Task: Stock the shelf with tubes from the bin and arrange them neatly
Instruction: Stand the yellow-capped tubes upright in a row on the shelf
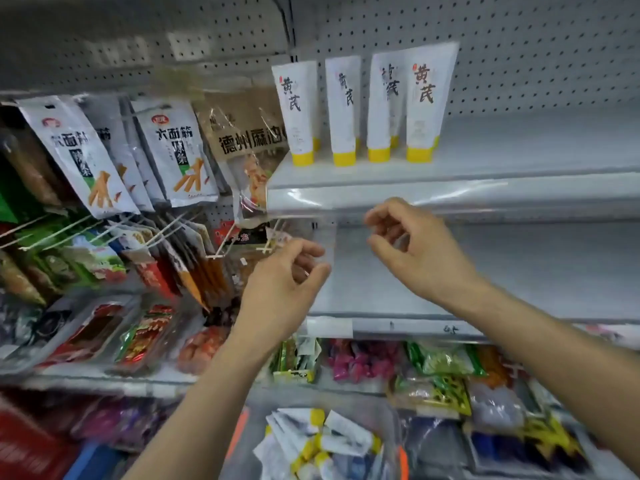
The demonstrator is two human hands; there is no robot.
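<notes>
Both hands are hanging in the air in front of the shelf edge, left hand (287, 271) lower and right hand (415, 244) a bit higher. They're apart from each other, fingers loosely curled and, far as I can see, gripping nothing (it's kinda blurry tho). The white plastic squeeze tubes with yellow caps (360, 109) are standing cap-down in a row at the left end of the pale grey metal upper shelf (519, 168), with a few more tucked in behind. A pile of loose tubes (346, 439) is lying jumbled in the clear plastic bin (389, 431) down below, between the arms.

What's worrying me: those upright tubes are balancing on small caps, packed close together. So I'm guessing a hand coming in with the next one is risking clipping a tube and dominoing the whole row. The leftmost is also sitting just beside the hanging brown snack packet (242, 133), so brushing that could be knocking it over too
</notes>
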